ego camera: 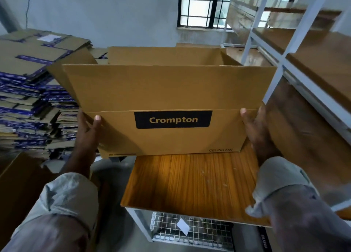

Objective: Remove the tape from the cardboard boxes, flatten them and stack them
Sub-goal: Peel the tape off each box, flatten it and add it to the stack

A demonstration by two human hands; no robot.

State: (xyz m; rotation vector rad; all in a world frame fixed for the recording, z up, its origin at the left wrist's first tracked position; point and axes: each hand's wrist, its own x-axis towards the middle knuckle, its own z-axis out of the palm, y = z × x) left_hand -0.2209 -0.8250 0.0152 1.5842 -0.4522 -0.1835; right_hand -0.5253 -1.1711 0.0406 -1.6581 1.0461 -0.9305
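1. Nearest: two rolled-up pale sleeves, then a wooden table top (190,183) on a white frame; a wire mesh shelf (190,230) sits below it with a scrap of white paper on the mesh.
2. Left hand (88,132) grips the left end of the cardboard box (171,92), thumb laid on the front panel, fingers wrapped behind the corner and out of sight.
3. Right hand (255,130) mirrors it on the right end, thumb on the front, fingers hidden behind.
4. Box is at the far edge of the table; lifted or resting on it, can't tell. Top flaps stand open, inside looks empty. No tape visible from this side.
5. Handling, judged: empty corrugated, so light, stiff along the panels, weak at the creases. Hold at the end corners as now; to flatten, push opposite corners so it folds along the creases.
6. Beyond, left: a tall stack of flattened boxes (32,92), likely the drop point.
7. Right: white shelving rack (296,75). Far wall has a barred window (205,6).
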